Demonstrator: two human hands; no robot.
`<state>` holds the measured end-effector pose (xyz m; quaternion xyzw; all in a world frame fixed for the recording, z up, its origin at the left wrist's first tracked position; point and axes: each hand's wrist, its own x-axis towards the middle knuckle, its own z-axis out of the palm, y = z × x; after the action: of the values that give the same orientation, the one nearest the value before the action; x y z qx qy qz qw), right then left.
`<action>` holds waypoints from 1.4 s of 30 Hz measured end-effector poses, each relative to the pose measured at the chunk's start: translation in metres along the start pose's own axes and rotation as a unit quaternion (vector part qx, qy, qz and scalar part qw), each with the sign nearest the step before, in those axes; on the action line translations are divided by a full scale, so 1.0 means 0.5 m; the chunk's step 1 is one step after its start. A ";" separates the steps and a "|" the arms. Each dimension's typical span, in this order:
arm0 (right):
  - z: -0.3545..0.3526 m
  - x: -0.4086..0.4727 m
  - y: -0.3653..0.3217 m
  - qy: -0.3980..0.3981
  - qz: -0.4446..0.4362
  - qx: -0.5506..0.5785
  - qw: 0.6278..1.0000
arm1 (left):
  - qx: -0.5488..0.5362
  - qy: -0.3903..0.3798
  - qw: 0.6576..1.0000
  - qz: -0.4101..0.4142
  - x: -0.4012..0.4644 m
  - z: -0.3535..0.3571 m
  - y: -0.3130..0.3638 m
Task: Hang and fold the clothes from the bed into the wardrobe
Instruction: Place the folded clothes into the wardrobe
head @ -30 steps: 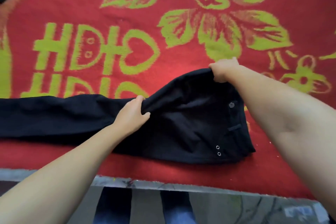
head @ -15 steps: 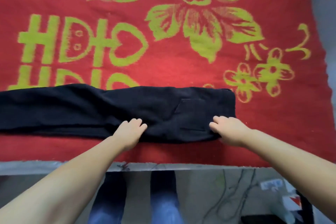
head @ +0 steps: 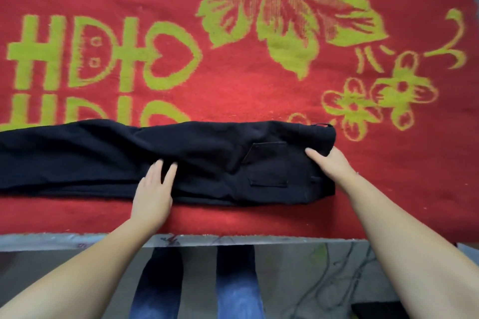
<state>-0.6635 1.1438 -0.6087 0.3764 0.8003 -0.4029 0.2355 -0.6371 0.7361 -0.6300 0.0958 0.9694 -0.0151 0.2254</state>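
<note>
Black trousers (head: 108,160) lie flat along the near edge of the bed (head: 233,101).

Fuzzy red blanket with lime-green letters, a heart, leaves and flowers; below it a grey bed rail (head: 39,241) and grey floor (head: 324,280). Left hand (head: 153,189) lies flat, fingers straight, pressing the matte black cloth mid-leg. A square back pocket (head: 268,163) faces up. Right hand (head: 329,162) grips the waistband end, fingertips hidden under it.

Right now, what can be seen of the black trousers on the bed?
The black trousers lie folded lengthwise on the red blanket, legs running off frame left, waistband at right. Dark, matte woven fabric, a back pocket facing up. The left hand rests flat on the thigh area; the right hand holds the waistband end.
</note>
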 end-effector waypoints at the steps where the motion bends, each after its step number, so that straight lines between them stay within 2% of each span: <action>1: -0.013 0.000 -0.010 -0.006 -0.028 -0.016 0.999 | -0.001 0.014 1.000 -0.015 0.004 -0.006 -0.004; 3: -0.052 0.003 -0.021 0.009 -0.071 -0.046 0.996 | -0.015 0.020 0.998 -0.062 0.015 -0.016 -0.020; 5: -0.091 0.002 -0.012 0.038 -0.070 -0.095 0.992 | -0.019 -0.015 0.993 -0.112 0.024 -0.013 -0.025; 8: -0.091 0.009 0.014 0.085 0.012 -0.167 0.982 | 0.048 -0.004 0.998 -0.040 0.047 -0.031 -0.009; 10: -0.050 0.011 0.009 0.154 0.065 -0.182 0.969 | 0.081 0.002 0.997 0.022 0.060 -0.051 -0.011; 12: -0.001 -0.008 -0.022 0.222 0.051 -0.184 0.956 | 0.083 0.016 0.991 0.100 0.052 -0.061 -0.039; 15: 0.070 -0.048 -0.086 0.251 -0.047 -0.231 0.939 | 0.091 0.029 0.966 0.242 0.002 -0.024 -0.098; 16: 0.100 -0.063 -0.114 0.244 -0.097 -0.253 0.931 | 0.085 0.009 0.964 0.253 -0.014 -0.011 -0.114; 18: 0.177 -0.102 -0.167 0.202 -0.247 -0.285 0.904 | -0.001 -0.030 0.980 0.197 -0.039 0.016 -0.146; 20: 0.282 -0.152 -0.205 0.118 -0.405 -0.325 0.846 | -0.163 -0.034 0.986 0.022 -0.050 0.024 -0.174; 21: 0.337 -0.178 -0.216 0.061 -0.457 -0.352 0.815 | -0.261 -0.014 0.962 -0.076 -0.049 0.020 -0.186; 22: 0.389 -0.201 -0.219 -0.001 -0.483 -0.388 0.785 | -0.357 0.012 0.918 -0.169 -0.044 0.015 -0.204; 24: 0.477 -0.234 -0.214 -0.117 -0.467 -0.469 0.740 | -0.539 0.061 0.778 -0.317 -0.028 0.005 -0.259; 25: 0.510 -0.242 -0.208 -0.155 -0.439 -0.497 0.732 | -0.589 0.083 0.710 -0.376 -0.017 -0.001 -0.297; 27: 0.559 -0.255 -0.214 -0.183 -0.359 -0.531 0.746 | -0.618 0.139 0.607 -0.481 0.003 -0.007 -0.387; 29: 0.594 -0.276 -0.237 -0.163 -0.317 -0.519 0.777 | -0.634 0.189 0.511 -0.548 0.020 -0.012 -0.476; 31: 0.632 -0.300 -0.264 -0.161 -0.286 -0.513 0.793 | -0.676 0.220 0.401 -0.578 0.031 -0.014 -0.563; 33: 0.672 -0.318 -0.285 -0.156 -0.270 -0.525 0.792 | -0.723 0.226 0.290 -0.585 0.036 -0.019 -0.648; 34: 0.695 -0.326 -0.297 -0.150 -0.264 -0.530 0.792 | -0.743 0.232 0.253 -0.575 0.034 -0.023 -0.688; 35: 0.718 -0.336 -0.312 -0.143 -0.257 -0.532 0.794 | -0.756 0.239 0.243 -0.559 0.029 -0.023 -0.727; 36: 0.742 -0.346 -0.325 -0.135 -0.251 -0.533 0.797 | -0.751 0.254 0.272 -0.545 0.023 -0.018 -0.765; 39: 0.805 -0.380 -0.359 -0.127 -0.260 -0.536 0.793 | -0.695 0.272 0.444 -0.496 0.004 -0.007 -0.841; 40: 0.827 -0.393 -0.370 -0.134 -0.269 -0.536 0.789 | -0.681 0.260 0.486 -0.482 -0.003 0.003 -0.857; 42: 0.868 -0.423 -0.393 -0.158 -0.278 -0.542 0.777 | -0.661 0.223 0.535 -0.477 -0.015 0.027 -0.879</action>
<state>-0.6592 0.6227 -0.6176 -0.1207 0.9079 -0.0041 0.4015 -0.7094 0.3028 -0.6448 -0.5571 0.6243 0.5462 -0.0391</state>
